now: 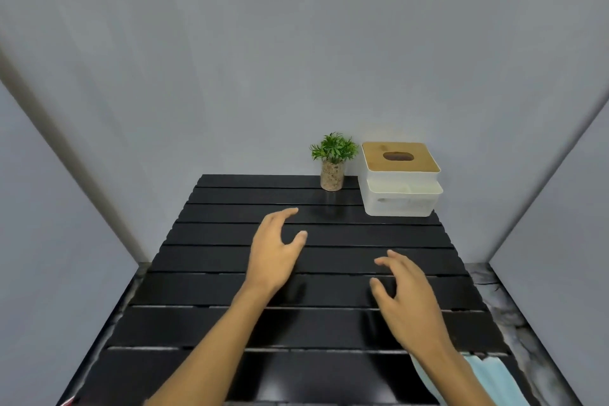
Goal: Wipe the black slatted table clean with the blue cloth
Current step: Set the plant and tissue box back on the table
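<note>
Blue cloth (484, 376) sits at the lower right of the frame, mostly hidden under the right forearm and cut off by the bottom edge. Both hands hover over the black slatted surface (204, 290), left hand (275, 250) mid-frame, right hand (408, 293) lower right, fingers spread wide, holding nothing. No readable writing on the tissue box (400, 178).

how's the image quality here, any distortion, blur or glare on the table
Head view: wide-angle distortion splays the wall edges outward toward the frame borders. Soft overhead light leaves faint shadows under the left hand and right hand, with a dull sheen on the black slatted table. The plant and tissue box look slightly soft; the blue cloth is cut by the bottom edge.
</note>
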Available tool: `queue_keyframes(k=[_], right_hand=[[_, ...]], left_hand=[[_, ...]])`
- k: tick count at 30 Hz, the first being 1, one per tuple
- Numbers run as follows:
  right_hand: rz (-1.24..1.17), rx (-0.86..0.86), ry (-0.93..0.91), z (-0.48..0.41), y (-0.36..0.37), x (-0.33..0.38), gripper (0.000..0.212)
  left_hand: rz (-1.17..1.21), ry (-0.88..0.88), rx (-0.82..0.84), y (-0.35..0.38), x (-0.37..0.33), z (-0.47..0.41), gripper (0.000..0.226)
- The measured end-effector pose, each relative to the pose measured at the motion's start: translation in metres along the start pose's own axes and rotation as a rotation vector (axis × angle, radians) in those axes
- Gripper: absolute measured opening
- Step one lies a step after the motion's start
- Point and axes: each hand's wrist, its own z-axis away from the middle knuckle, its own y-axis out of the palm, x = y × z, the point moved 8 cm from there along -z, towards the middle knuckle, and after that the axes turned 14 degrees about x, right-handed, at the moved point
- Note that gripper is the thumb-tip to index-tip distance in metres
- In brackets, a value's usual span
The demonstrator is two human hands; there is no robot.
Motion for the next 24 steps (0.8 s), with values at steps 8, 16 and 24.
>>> queue_keyframes(k=[8, 16, 24], right_hand=[[-0.004, 0.03, 0.002, -0.037, 0.004, -0.018, 0.037], [0.059, 0.053, -0.042, -0.057, 0.022, -0.024, 0.042], [0.211, -0.036, -0.063, -0.063, 0.026, -0.025, 0.041]], left_hand=[[0.178, -0.04, -0.055, 0.044, 0.01, -0.099, 0.051], [0.367, -0.039, -0.198, 0.073, 0.011, -0.157, 0.055], [0.528, -0.025, -0.401, 0.087, 0.015, -0.178, 0.061]])
